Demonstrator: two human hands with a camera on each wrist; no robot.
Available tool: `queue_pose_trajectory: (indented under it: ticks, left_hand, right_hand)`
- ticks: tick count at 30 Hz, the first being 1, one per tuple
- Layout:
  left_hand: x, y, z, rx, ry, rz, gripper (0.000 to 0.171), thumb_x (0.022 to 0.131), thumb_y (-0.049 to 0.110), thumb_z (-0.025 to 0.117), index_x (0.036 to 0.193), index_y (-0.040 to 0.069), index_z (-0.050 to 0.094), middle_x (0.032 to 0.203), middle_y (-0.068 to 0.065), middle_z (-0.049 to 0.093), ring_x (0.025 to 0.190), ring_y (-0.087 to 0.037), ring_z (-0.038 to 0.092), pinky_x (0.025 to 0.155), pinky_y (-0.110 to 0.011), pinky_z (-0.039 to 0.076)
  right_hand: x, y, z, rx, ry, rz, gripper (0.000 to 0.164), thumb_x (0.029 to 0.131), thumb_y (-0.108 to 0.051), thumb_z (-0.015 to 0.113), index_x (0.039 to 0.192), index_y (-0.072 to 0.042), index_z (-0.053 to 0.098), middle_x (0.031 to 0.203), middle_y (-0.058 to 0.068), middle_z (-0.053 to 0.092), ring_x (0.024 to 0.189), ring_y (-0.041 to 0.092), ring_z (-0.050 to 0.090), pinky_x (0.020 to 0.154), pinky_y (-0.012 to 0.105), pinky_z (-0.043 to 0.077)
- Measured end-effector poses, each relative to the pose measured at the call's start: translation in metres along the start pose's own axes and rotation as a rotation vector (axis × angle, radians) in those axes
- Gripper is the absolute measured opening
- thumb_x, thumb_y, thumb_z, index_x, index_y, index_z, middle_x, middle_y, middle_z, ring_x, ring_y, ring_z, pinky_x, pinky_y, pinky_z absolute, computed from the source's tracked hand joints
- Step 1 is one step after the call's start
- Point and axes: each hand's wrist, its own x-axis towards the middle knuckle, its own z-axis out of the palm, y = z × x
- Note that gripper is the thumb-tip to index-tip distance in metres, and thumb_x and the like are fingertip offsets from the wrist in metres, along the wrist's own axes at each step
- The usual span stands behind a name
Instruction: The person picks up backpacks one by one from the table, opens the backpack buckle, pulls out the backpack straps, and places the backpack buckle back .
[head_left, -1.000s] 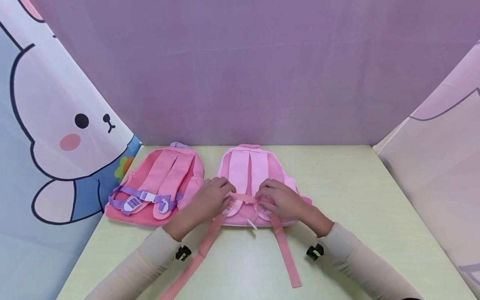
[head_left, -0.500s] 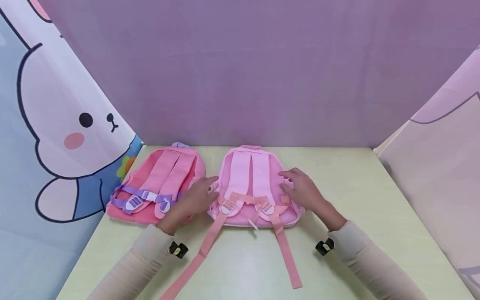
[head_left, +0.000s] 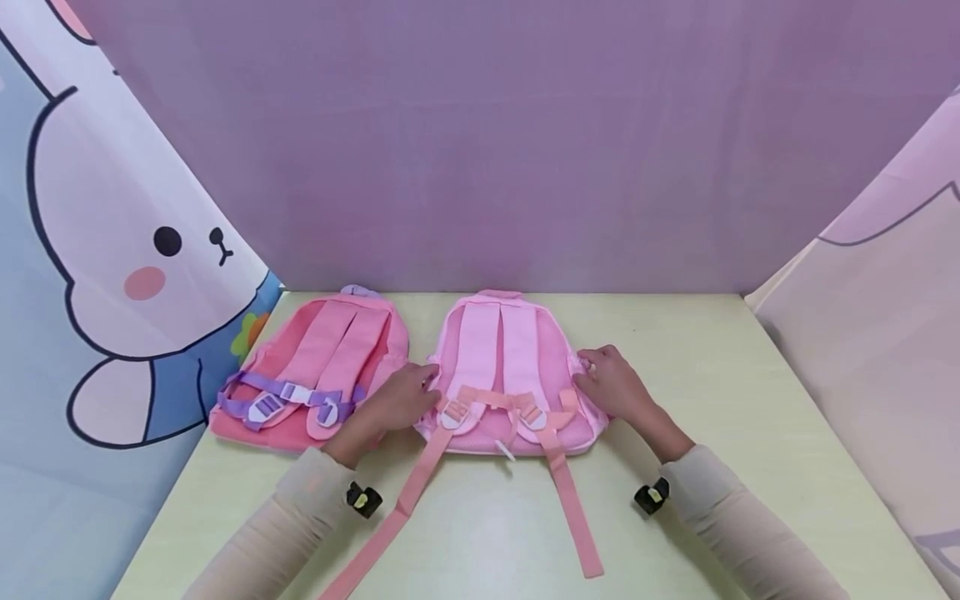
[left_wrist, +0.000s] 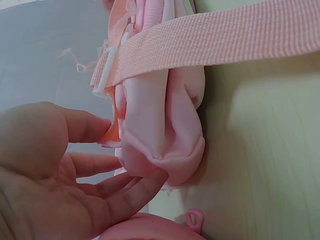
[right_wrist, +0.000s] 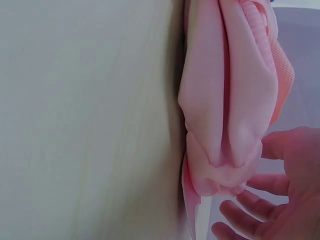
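Note:
A light pink backpack [head_left: 519,342] lies on its front, shoulder straps facing up. My left hand [head_left: 397,398] holds its left side; the left wrist view has the thumb at an orange strap edge and the fingers under the side pocket [left_wrist: 162,145]. On the opposite side my right hand [head_left: 611,383] pinches the edge, its thumb and forefinger against the side pocket [right_wrist: 220,175] in the right wrist view. Orange chest straps [head_left: 486,397] cross between two white buckles [head_left: 455,413]. Two peach webbing tails [head_left: 572,508] trail toward me.
A darker pink backpack [head_left: 330,342] with purple straps [head_left: 258,382] lies close on the left. Both bags rest on a pale wooden table [head_left: 697,375]. A purple backdrop [head_left: 510,150] stands behind, with a rabbit-print cloth [head_left: 112,233] at the left.
Both hands have left the chest straps and buckles and moved outward to the light pink backpack's sides, where the fingers have closed on its edges. The backpack has barely moved.

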Motion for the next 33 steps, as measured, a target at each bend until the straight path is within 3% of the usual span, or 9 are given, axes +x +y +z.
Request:
queue_pose_trajectory:
  ticks: [7, 11, 16, 21, 28, 33]
  left_hand:
    - [-0.001, -0.001, 0.002, -0.007, -0.012, 0.022, 0.038, 0.098, 0.015, 0.058, 0.133, 0.001, 0.060, 0.094, -0.013, 0.058, 0.091, -0.026, 0.054, 0.081, -0.041, 0.046]
    - [0.000, -0.003, 0.003, 0.009, -0.005, 0.040, 0.048, 0.098, 0.014, 0.058, 0.143, -0.002, 0.053, 0.108, -0.018, 0.064, 0.100, -0.029, 0.057, 0.092, -0.047, 0.049]
    - [0.003, -0.003, 0.005, 0.037, 0.003, 0.076, 0.043, 0.098, 0.013, 0.057, 0.137, -0.005, 0.057, 0.118, -0.025, 0.065, 0.112, -0.035, 0.060, 0.102, -0.054, 0.048]
    - [0.006, 0.002, 0.009, 0.035, -0.026, 0.050, 0.049, 0.100, 0.016, 0.057, 0.144, -0.004, 0.052, 0.132, -0.027, 0.060, 0.124, -0.036, 0.057, 0.109, -0.054, 0.045]
    - [0.014, 0.010, 0.017, 0.047, -0.037, 0.063, 0.049, 0.099, 0.017, 0.060, 0.144, -0.002, 0.053, 0.130, -0.024, 0.062, 0.112, -0.032, 0.058, 0.101, -0.049, 0.050]
    - [0.019, 0.020, 0.023, 0.050, -0.075, 0.063, 0.055, 0.100, 0.019, 0.060, 0.149, -0.002, 0.047, 0.141, -0.026, 0.056, 0.125, -0.035, 0.056, 0.109, -0.051, 0.046]
  right_hand:
    - [0.001, -0.001, 0.003, -0.002, -0.014, 0.026, 0.050, 0.096, -0.027, 0.062, 0.136, 0.003, 0.060, 0.130, 0.033, 0.056, 0.111, 0.043, 0.063, 0.087, 0.055, 0.055]
    - [0.002, -0.003, 0.005, -0.014, -0.024, 0.045, 0.052, 0.096, -0.029, 0.062, 0.137, 0.002, 0.059, 0.132, 0.032, 0.055, 0.111, 0.043, 0.063, 0.087, 0.054, 0.056]
    - [0.003, -0.005, 0.003, -0.026, -0.039, 0.062, 0.055, 0.095, -0.031, 0.064, 0.139, 0.003, 0.058, 0.133, 0.033, 0.054, 0.114, 0.045, 0.062, 0.089, 0.056, 0.055]
    - [0.002, -0.004, -0.001, -0.037, -0.048, 0.083, 0.055, 0.095, -0.029, 0.065, 0.139, 0.004, 0.057, 0.134, 0.034, 0.053, 0.116, 0.047, 0.060, 0.092, 0.058, 0.054]
    - [-0.002, 0.007, -0.009, -0.023, -0.041, 0.099, 0.054, 0.096, -0.028, 0.062, 0.138, 0.004, 0.057, 0.133, 0.035, 0.053, 0.116, 0.049, 0.059, 0.093, 0.061, 0.052]
    - [-0.006, 0.019, -0.016, -0.026, -0.035, 0.112, 0.053, 0.096, -0.027, 0.062, 0.137, 0.005, 0.058, 0.130, 0.036, 0.054, 0.115, 0.048, 0.058, 0.092, 0.061, 0.052]
